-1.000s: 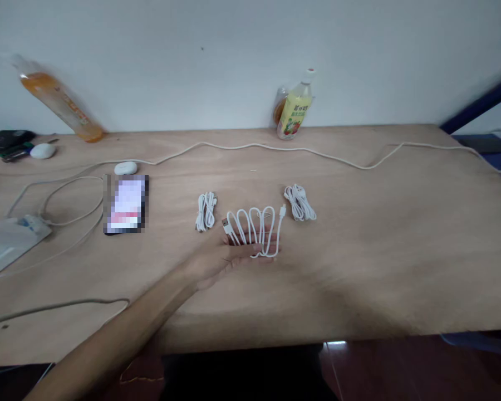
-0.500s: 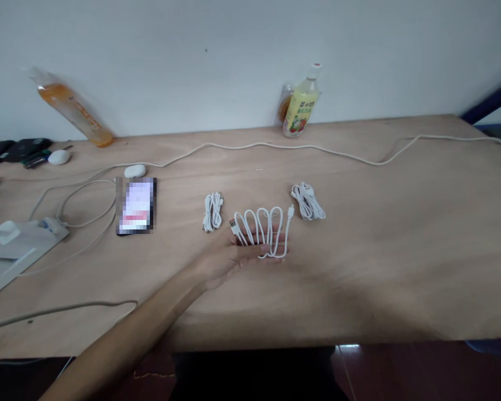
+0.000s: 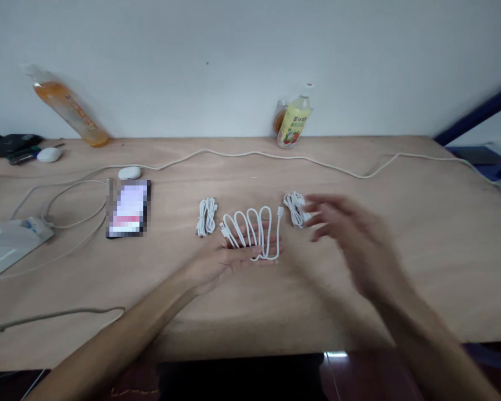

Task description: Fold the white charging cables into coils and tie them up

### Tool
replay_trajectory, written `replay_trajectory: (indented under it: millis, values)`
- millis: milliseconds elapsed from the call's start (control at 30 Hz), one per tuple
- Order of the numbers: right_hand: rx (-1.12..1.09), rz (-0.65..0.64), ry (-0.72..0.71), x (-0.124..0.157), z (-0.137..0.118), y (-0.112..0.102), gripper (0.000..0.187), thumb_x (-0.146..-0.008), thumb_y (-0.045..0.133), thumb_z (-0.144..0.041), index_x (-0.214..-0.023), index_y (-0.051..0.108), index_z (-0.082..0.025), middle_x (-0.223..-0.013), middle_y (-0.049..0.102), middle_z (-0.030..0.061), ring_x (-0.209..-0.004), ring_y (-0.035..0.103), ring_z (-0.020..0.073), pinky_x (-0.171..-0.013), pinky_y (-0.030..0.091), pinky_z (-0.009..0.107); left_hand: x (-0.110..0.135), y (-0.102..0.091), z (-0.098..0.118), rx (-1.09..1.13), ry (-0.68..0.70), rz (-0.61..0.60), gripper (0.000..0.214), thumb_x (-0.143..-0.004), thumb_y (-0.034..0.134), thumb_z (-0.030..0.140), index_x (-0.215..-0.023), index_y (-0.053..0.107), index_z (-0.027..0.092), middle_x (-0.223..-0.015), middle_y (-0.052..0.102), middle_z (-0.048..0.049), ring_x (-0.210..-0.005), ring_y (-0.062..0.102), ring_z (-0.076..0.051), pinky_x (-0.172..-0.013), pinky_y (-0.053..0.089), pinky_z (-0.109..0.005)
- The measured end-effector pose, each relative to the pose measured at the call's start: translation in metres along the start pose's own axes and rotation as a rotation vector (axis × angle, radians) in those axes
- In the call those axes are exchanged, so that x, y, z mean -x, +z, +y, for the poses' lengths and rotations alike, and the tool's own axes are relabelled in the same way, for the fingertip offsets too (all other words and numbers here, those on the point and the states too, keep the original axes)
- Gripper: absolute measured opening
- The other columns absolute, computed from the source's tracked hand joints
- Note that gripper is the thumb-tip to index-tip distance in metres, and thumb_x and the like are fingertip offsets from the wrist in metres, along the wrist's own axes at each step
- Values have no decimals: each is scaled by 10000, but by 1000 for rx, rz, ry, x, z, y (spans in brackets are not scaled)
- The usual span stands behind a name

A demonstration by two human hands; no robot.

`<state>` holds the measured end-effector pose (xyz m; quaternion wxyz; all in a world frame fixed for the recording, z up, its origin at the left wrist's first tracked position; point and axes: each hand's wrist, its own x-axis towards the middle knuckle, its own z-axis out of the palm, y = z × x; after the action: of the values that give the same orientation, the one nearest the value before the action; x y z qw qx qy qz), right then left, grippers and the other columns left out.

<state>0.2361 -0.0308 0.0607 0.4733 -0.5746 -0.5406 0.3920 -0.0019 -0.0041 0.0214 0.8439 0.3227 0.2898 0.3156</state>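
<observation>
The left hand (image 3: 234, 257) is lying palm up near the middle of the table (image 3: 421, 239), and its thumb is pressing a white cable (image 3: 260, 236) against the fingers, so the hand is clamping on it. The cable is spreading over the palm in a row of upright loops, with one plug (image 3: 222, 227) sticking out at the wrist side and the other plug (image 3: 280, 211) pointing away from the person past the fingertips. The right hand (image 3: 346, 234) is hovering blurred on the right, gripping nothing, its fingers standing apart and slightly bent. Its fingertips are partly covering the right bundle (image 3: 294, 209) of white cable; whether they are touching it, I cannot tell. The left bundle (image 3: 207, 217) is lying on the table just beyond the left wrist. Farther left, a phone (image 3: 127, 209) is lying face up with its screen masked, and a small white case (image 3: 129, 173) is sitting just behind it. A long pale cord (image 3: 250, 153) is running across the back of the table. Behind it, a yellow-labelled bottle (image 3: 292, 125) is standing near the wall (image 3: 171, 67), while an orange drink bottle (image 3: 70, 114) is leaning at the left.
</observation>
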Motion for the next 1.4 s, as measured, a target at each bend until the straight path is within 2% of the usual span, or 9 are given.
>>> replay_trajectory:
  millis: [67, 133, 267, 433, 500, 600, 867, 1133, 1400]
  values:
    - [-202, -158, 158, -4, 13, 22, 397, -976, 774, -579, -1168, 823, -234, -1150, 831, 99, -1040, 787, 280, -941, 657, 459, 0, -1, 0, 0, 8, -15, 665, -873, 888, 109, -1498, 701, 237, -1374, 809, -162, -1278, 778, -358, -1065, 645, -492]
    - [-435, -345, 335, -7, 27, 44, 454, -918, 817, -619, -1187, 829, -255, -1197, 837, 94, -1100, 786, 292, -985, 639, 465, -1, -2, -1, 4, 6, -22, 752, -862, 891, 93, -1553, 652, 265, -1353, 816, -152, -1253, 790, -351, -1052, 654, -491]
    - [-586, -500, 450, -9, 41, 68, 477, -853, 922, -550, -1221, 808, -269, -1225, 839, 67, -1098, 786, 265, -1017, 609, 444, -1, -3, 0, 16, 0, 19, 696, -881, 861, 73, -1518, 669, 279, -1432, 775, -134, -1218, 801, -339, -1048, 665, -522]
    - [-631, -471, 489, -15, 46, 71, 463, -848, 922, -592, -1145, 838, -246, -1123, 852, 57, -1068, 778, 232, -1014, 604, 397, -4, -7, 8, 153, -61, 18, 260, -981, 810, 240, -1216, 778, 136, -1301, 812, -186, -1221, 792, -379, -1124, 615, -613]
    - [-654, -458, 473, -17, 48, 71, 461, -837, 929, -604, -1114, 849, -245, -1131, 852, 58, -1099, 775, 238, -1056, 597, 407, -6, -10, 10, 205, -82, 8, 223, -1002, 791, 299, -1113, 786, 106, -1239, 824, -205, -1234, 784, -387, -1145, 599, -618]
    - [-653, -456, 440, -18, 54, 72, 428, -870, 902, -613, -1105, 855, -257, -1146, 851, 52, -1106, 774, 236, -1080, 589, 414, -5, -13, 10, 194, -48, 93, 172, -1000, 809, 259, -1102, 791, 121, -1262, 824, -181, -1254, 774, -358, -1130, 616, -597]
    - [-685, -482, 441, -16, 58, 73, 393, -901, 880, -601, -1138, 842, -290, -1200, 846, 45, -1159, 779, 253, -1108, 590, 447, 0, -14, 16, 57, -128, 115, 313, -961, 868, 274, -1248, 800, 171, -1297, 829, -157, -1191, 803, -331, -1040, 668, -535]
    - [-707, -519, 470, -22, 49, 68, 453, -828, 925, -636, -1113, 851, -292, -1239, 855, 48, -1227, 770, 276, -1212, 538, 479, -1, -15, 17, 18, -96, 121, 331, -963, 855, 251, -1279, 789, 181, -1308, 826, -145, -1309, 752, -324, -1173, 582, -541]
    - [-708, -580, 538, -25, 54, 55, 422, -853, 928, -585, -1134, 843, -281, -1300, 842, 64, -1290, 750, 268, -1258, 500, 495, -3, -18, 19, -56, -114, 112, 284, -952, 855, 230, -1222, 809, 156, -1248, 845, -152, -1244, 781, -321, -1100, 631, -494]
